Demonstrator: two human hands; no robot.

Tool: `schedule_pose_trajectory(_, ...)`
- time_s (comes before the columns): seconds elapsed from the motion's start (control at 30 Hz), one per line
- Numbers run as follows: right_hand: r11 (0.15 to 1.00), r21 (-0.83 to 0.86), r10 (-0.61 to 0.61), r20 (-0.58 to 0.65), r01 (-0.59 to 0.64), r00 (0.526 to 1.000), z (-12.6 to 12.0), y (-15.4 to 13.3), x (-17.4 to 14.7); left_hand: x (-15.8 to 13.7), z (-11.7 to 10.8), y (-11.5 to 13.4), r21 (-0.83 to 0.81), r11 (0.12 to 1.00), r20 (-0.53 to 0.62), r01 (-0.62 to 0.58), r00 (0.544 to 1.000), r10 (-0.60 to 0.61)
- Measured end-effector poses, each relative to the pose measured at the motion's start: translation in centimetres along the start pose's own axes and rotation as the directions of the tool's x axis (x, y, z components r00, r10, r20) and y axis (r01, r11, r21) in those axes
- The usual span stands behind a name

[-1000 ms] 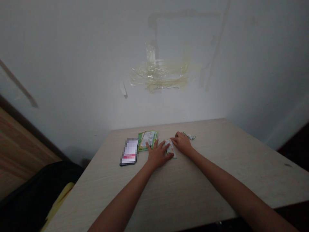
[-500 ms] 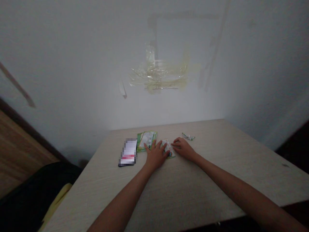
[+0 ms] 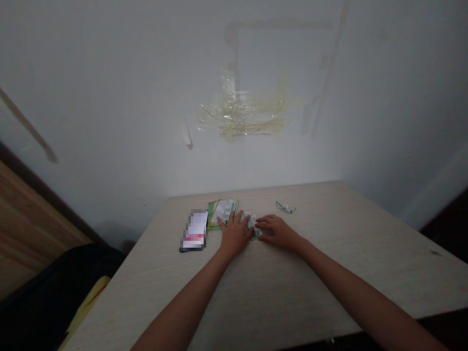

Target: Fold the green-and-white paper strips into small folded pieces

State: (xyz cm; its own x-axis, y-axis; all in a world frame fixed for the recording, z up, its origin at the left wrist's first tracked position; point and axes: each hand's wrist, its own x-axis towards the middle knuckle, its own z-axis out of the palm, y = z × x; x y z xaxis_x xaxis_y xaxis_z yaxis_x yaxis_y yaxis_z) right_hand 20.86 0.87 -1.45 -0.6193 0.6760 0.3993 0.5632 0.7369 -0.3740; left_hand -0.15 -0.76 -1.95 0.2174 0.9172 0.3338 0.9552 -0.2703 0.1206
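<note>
Small printed packet (image 3: 250, 215), one, flat on the table (image 3: 340, 243) between the hands, partly hidden beneath the spread fingers of the left hand (image 3: 235, 236); right hand (image 3: 280, 232), fingers curved and narrowly parted at the packet's right side, pinch or mere touch cannot be told. Green packets (image 3: 224, 210), overlapped by the left hand; phone (image 3: 195, 229), screen pixelated; crumpled strip (image 3: 285, 207), print illegible. Table: far edge against the wall (image 3: 146, 122), near edge crossed by the right forearm, wide room rightward.

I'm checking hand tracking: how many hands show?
2: the left hand, fingers spread over the green packet and small printed packet; the right hand, at the small printed packet's right side.
</note>
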Motion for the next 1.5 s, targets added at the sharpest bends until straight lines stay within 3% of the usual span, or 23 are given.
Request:
schedule_pose_trajectory(0.23,0.998,0.064,0.021,0.033,-0.023,0.999,-0.7,1.0,-0.2,0.1,-0.8,-0.2,-0.056,0.998,0.019,-0.028,0.999,0.029)
schedule_pose_trajectory(0.57,0.993,0.116,-0.043,0.051,0.037,0.998,-0.4,2.5,-0.5,0.2,-0.8,-0.4,-0.142,0.989,0.029,-0.042,0.999,0.046)
schedule_pose_trajectory(0.77,0.993,0.108,-0.049,0.008,0.048,0.999,-0.4,2.1,-0.4,0.2,-0.9,-0.3,-0.162,0.986,0.037,-0.039,0.998,0.046)
schedule_pose_trajectory(0.93,1.0,0.029,-0.007,-0.092,0.01,0.996,-0.1,1.9,-0.2,0.1,-1.0,-0.2,-0.136,0.99,0.041,-0.036,0.998,0.042)
schedule_pose_trajectory(1.23,0.986,-0.143,-0.093,-0.068,0.082,0.993,-0.5,1.5,0.1,0.1,-1.2,-0.1,-0.124,0.991,0.054,-0.047,0.997,0.054)
schedule_pose_trajectory(1.5,0.976,-0.209,-0.075,-0.055,0.062,0.996,-0.6,0.3,0.1,0.2,-1.2,-0.2,-0.114,0.992,0.028,-0.044,0.998,0.048)
